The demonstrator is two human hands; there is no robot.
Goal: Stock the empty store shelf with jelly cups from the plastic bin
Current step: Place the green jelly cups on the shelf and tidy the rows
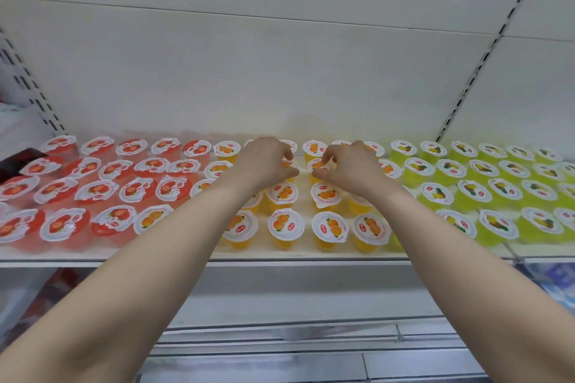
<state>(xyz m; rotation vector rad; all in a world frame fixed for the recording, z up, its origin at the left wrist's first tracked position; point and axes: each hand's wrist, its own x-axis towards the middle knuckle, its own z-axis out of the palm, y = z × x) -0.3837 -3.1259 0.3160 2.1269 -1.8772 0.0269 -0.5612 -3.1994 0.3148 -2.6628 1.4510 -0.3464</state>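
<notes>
Overall progress: by my judgement nearly complete; the shelf (280, 253) is filled across its width in four rows from front to back.
Stock left of the hands: red cups (96, 190), packed close, with one orange-lidded cup (151, 218) in the front row beside them.
Stock around the hands: orange cups (284, 225), with a narrow bare lane running front to back between the two hands.
Stock right of the hands: green cups (497, 186), reaching the frame's edge.
Remaining work: apparently only seating or straightening the last orange cups; I cannot tell whether more are to come.
Plastic bin: not in view.
Left hand (264, 162): reached deep over the shelf, arm extended, palm down, fingers curled over the left cup (288, 165) with the thumb under its near rim, gripping it.
Right hand (354, 166): mirrors the other, arm extended, fingertips bent onto the lid of the right cup (316, 165), thumb at its near side, pinching it.
Position of held cups: second row from the back, just apart, either side of the lane; both upright.
Contact with shelf: cannot tell whether the two cups are resting or slightly lifted.
Behind the hands: the back row, then the plain white back panel (280, 71).
</notes>
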